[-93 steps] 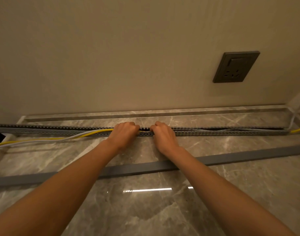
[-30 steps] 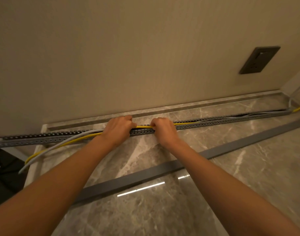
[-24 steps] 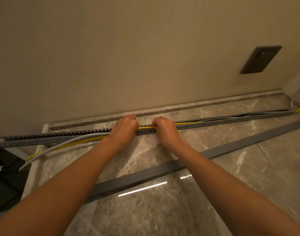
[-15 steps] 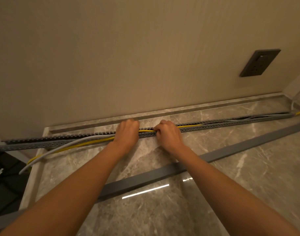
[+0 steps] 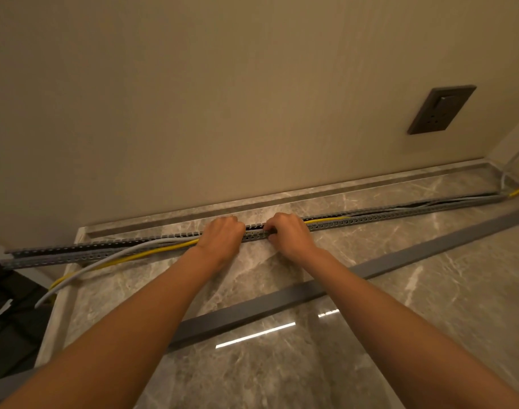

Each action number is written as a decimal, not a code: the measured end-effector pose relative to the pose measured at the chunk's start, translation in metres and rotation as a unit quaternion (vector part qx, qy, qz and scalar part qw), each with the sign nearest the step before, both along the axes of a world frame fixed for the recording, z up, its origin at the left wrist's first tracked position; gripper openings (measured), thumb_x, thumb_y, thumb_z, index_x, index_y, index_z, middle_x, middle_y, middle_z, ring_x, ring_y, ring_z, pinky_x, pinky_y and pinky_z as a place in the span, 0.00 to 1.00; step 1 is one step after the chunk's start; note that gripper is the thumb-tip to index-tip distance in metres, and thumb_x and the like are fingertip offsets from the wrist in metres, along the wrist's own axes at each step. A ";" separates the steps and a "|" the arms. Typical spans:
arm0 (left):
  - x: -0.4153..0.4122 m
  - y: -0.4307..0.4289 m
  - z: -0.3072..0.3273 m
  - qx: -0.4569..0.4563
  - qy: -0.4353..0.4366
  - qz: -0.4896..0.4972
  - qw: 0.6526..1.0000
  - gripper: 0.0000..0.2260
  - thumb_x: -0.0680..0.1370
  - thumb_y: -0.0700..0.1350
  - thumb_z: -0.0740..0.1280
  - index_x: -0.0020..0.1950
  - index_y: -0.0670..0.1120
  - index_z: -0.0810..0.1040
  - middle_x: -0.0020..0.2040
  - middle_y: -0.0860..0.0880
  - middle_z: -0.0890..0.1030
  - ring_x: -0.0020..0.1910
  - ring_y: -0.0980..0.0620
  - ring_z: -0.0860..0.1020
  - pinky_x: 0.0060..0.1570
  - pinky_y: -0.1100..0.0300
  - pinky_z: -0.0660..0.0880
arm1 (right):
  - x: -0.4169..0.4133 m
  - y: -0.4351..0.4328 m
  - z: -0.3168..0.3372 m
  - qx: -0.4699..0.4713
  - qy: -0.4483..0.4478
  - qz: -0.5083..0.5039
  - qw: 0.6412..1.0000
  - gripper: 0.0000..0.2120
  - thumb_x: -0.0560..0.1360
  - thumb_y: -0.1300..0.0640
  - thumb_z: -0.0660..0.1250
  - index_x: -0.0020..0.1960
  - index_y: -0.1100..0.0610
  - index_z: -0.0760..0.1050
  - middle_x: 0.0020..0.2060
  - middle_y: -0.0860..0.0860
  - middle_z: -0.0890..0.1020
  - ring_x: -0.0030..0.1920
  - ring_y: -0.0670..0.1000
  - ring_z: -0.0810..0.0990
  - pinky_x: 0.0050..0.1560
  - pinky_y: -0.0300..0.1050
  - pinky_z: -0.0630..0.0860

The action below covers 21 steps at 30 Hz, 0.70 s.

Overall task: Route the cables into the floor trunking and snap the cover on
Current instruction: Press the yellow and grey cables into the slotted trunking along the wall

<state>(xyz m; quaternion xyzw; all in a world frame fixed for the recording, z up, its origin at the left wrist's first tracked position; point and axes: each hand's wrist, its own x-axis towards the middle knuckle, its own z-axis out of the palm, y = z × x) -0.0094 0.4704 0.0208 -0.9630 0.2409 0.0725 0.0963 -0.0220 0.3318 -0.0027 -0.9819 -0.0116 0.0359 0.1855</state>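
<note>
A long grey slotted trunking (image 5: 399, 215) lies on the marble floor along the wall. A yellow cable (image 5: 152, 251) and a grey cable (image 5: 128, 252) run in it on the right and hang out over its front wall on the left. My left hand (image 5: 222, 234) is curled over the trunking's middle, fingers closed on the cables where they leave the channel. My right hand (image 5: 287, 231) sits just to the right, fingers pressed down into the channel over the cables. The flat grey cover (image 5: 281, 302) lies loose on the floor under my forearms.
A dark wall socket (image 5: 441, 110) is on the wall at the upper right. Cable ends (image 5: 517, 187) rise in the right corner. The marble slab ends at a step (image 5: 54, 314) on the left, with a dark floor below it.
My view has swung left and tilted since 3 s ago. Both hands have edged slightly along the trunking; between them the yellow cable now lies down in the channel.
</note>
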 end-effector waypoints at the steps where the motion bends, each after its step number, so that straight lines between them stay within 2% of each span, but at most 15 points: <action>1: 0.000 -0.002 0.002 0.007 -0.005 0.000 1.000 0.11 0.79 0.37 0.59 0.60 0.39 0.74 0.60 0.40 0.76 0.58 0.41 0.76 0.54 0.50 0.73 | -0.002 -0.003 0.000 0.000 -0.005 0.014 1.000 0.15 0.75 0.67 0.61 0.59 0.59 0.77 0.57 0.58 0.80 0.58 0.60 0.76 0.57 0.50 0.73; 4: -0.006 -0.009 0.002 0.030 -0.028 -0.016 0.999 0.11 0.78 0.38 0.60 0.59 0.39 0.76 0.61 0.42 0.74 0.58 0.43 0.76 0.53 0.52 0.73 | -0.011 -0.012 -0.003 0.003 -0.030 0.029 0.999 0.16 0.74 0.69 0.60 0.60 0.61 0.76 0.56 0.58 0.79 0.59 0.59 0.75 0.59 0.51 0.71; 6: -0.009 -0.014 0.000 0.037 -0.031 -0.019 0.999 0.11 0.78 0.36 0.60 0.58 0.39 0.76 0.62 0.41 0.72 0.59 0.43 0.75 0.53 0.52 0.73 | -0.015 -0.022 -0.005 -0.013 -0.052 0.005 0.999 0.14 0.74 0.68 0.60 0.58 0.62 0.77 0.55 0.58 0.79 0.58 0.58 0.74 0.58 0.50 0.70; 8: -0.007 -0.019 0.002 0.031 -0.026 -0.008 0.999 0.11 0.77 0.34 0.60 0.57 0.38 0.76 0.61 0.40 0.73 0.58 0.42 0.76 0.52 0.52 0.74 | -0.016 -0.033 -0.004 -0.026 -0.064 -0.032 0.997 0.11 0.75 0.66 0.61 0.54 0.63 0.78 0.54 0.58 0.79 0.57 0.58 0.75 0.57 0.51 0.70; 12: -0.007 -0.030 0.003 0.025 -0.031 -0.022 0.999 0.11 0.77 0.33 0.59 0.57 0.39 0.76 0.58 0.40 0.77 0.57 0.42 0.76 0.54 0.52 0.72 | -0.014 -0.048 0.002 -0.064 -0.055 -0.034 0.996 0.10 0.75 0.61 0.64 0.53 0.64 0.78 0.54 0.59 0.80 0.56 0.61 0.76 0.57 0.52 0.70; 17: -0.012 -0.054 -0.002 -0.040 -0.002 -0.015 0.999 0.13 0.78 0.32 0.58 0.62 0.37 0.70 0.61 0.39 0.73 0.59 0.41 0.74 0.54 0.51 0.72 | -0.016 -0.057 0.002 -0.077 -0.061 -0.054 0.994 0.13 0.74 0.54 0.67 0.51 0.65 0.78 0.51 0.60 0.80 0.52 0.61 0.78 0.56 0.52 0.71; 21: -0.009 -0.062 -0.006 -0.048 0.020 0.006 0.999 0.11 0.79 0.34 0.57 0.61 0.38 0.71 0.61 0.39 0.74 0.59 0.40 0.74 0.55 0.50 0.72 | -0.012 -0.059 0.003 -0.069 -0.044 -0.043 0.996 0.13 0.74 0.54 0.67 0.51 0.64 0.79 0.51 0.59 0.81 0.52 0.59 0.78 0.54 0.51 0.73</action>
